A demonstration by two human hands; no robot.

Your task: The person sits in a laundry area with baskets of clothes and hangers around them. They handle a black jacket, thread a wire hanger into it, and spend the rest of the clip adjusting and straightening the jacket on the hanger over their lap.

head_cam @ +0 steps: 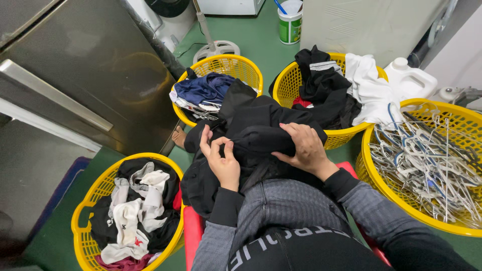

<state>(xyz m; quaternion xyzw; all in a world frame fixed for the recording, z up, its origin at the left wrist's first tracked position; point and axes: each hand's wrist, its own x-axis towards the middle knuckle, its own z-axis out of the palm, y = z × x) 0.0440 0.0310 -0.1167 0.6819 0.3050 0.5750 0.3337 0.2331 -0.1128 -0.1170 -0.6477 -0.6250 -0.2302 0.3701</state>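
Head view, left hand (223, 163) and right hand (304, 148) both gripping black garment (256, 125) (fingers curled), wrists bent inward

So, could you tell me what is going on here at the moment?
A seated person holds a black garment on their lap with both hands: the left hand pinches its fabric and the right hand grips a fold. Around them stand yellow baskets: three with clothes and one with wire hangers. A white jug stands behind.
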